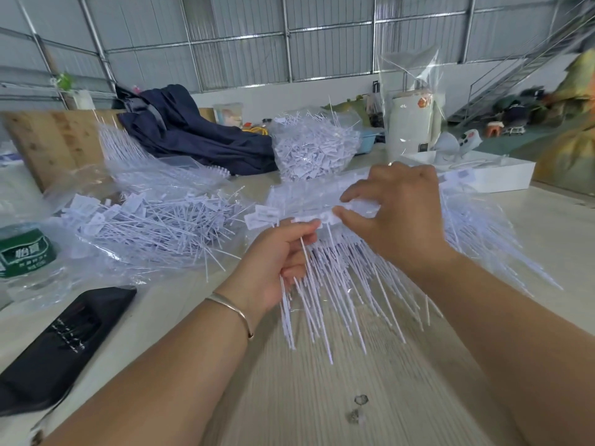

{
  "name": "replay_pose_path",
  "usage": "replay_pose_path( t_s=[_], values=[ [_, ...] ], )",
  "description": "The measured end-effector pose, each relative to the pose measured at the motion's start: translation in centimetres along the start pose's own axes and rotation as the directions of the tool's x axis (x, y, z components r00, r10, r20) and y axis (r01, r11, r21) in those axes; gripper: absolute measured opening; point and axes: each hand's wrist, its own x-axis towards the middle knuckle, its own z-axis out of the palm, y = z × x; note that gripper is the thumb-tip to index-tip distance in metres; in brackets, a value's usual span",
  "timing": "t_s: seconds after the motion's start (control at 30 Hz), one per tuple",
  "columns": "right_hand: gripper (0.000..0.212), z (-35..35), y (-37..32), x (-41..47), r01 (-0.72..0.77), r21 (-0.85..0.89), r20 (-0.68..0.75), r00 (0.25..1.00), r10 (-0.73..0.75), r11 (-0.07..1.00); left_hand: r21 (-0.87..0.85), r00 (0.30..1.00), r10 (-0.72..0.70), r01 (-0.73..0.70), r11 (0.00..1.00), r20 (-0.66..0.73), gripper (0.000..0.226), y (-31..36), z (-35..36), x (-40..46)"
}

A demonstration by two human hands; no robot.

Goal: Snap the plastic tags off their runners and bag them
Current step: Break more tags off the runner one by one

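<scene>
A stack of white tag runners (347, 284) with long thin tails fanning toward me lies on the table centre. My right hand (396, 214) pinches the head strip of the stack at its top edge. My left hand (280, 255) grips a bundle of tags by their heads and tails at the stack's left end. Loose snapped tags (154, 226) lie heaped on a clear plastic bag (106, 268) to the left. A second clear bag full of tags (314, 149) stands behind.
A green-labelled water bottle (24, 252) and a black phone case (64, 342) lie at the left. A dark blue jacket (193, 133), a white tray (492, 178) and a white jug (410, 127) under clear film sit at the back. Pale wooden tabletop (354, 397) stretches in front.
</scene>
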Motion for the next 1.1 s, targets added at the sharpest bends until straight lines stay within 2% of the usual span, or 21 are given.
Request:
replay_pose_path(
  t_s=[0.1,0.2,0.27,0.37,0.43,0.6,0.73,0.8,0.93,1.1],
  values=[
    [0.008,0.5,0.0,-0.4,0.041,-0.051,0.053,0.998,-0.038,0.998,0.113,1.0,-0.006,0.004,0.994,0.01,0.021,-0.5,0.3,0.1],
    [0.012,0.8,0.5,-0.7,-0.095,-0.035,0.175,0.98,0.1,0.995,0.19,1.0,-0.001,0.005,0.982,-0.024,0.024,-0.7,0.0,0.2],
    [0.014,1.0,0.7,-0.8,-0.232,0.075,0.248,0.946,0.207,0.97,0.182,0.999,-0.016,0.021,0.983,-0.029,0.022,-0.7,-0.1,0.4],
    [0.011,1.0,0.7,-0.8,-0.453,0.282,0.392,0.859,0.329,0.846,0.146,0.999,-0.039,0.039,0.988,-0.008,0.021,-0.6,-0.3,0.4],
    [0.006,1.0,0.8,-0.8,-0.55,0.386,0.465,0.809,0.358,0.74,0.124,0.999,-0.053,0.051,0.991,0.013,0.021,-0.5,-0.4,0.4],
    [0.011,0.8,1.3,-0.7,-0.613,0.486,0.52,0.776,0.357,0.624,0.185,0.995,-0.054,0.038,0.982,0.082,0.024,-0.1,-0.3,0.2],
    [0.013,0.6,1.1,-0.7,-0.61,0.45,0.57,0.759,0.316,0.653,0.243,0.993,-0.027,-0.002,0.97,0.116,0.034,0.3,-0.4,0.0],
    [0.018,0.6,1.1,-0.7,-0.575,0.39,0.575,0.762,0.297,0.719,0.306,0.989,-0.064,0.021,0.952,0.131,0.036,0.4,-0.5,-0.1],
    [0.021,0.4,0.8,-0.5,-0.412,0.25,0.512,0.824,0.242,0.876,0.484,0.974,-0.175,0.086,0.871,0.143,0.035,0.4,-0.8,-0.4],
    [0.025,0.2,0.7,-0.6,-0.243,0.188,0.526,0.843,0.112,0.952,0.644,0.967,-0.17,0.009,0.765,0.189,0.013,0.7,-0.6,-0.6]
  ],
)
